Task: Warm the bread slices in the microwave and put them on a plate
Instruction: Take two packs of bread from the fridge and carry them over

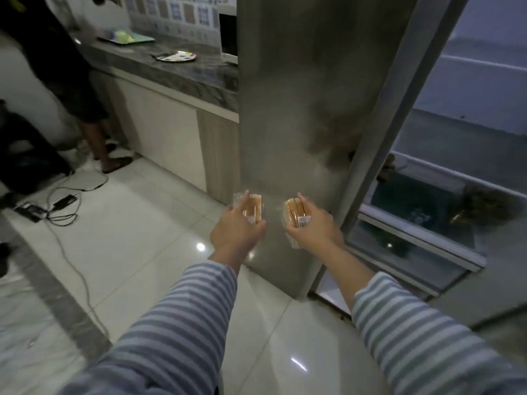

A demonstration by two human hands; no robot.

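Beside the tall grey fridge door (299, 109), over glossy white tiles (137, 238), you hold two clear-wrapped bread packs: your left hand (235, 228) grips one (253, 208), your right hand (312, 226) the other (292, 215).

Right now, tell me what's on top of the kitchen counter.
On the counter sit a patterned plate, a green tray holding something pale, and the microwave. The fridge hides most of the microwave and the counter beyond it.
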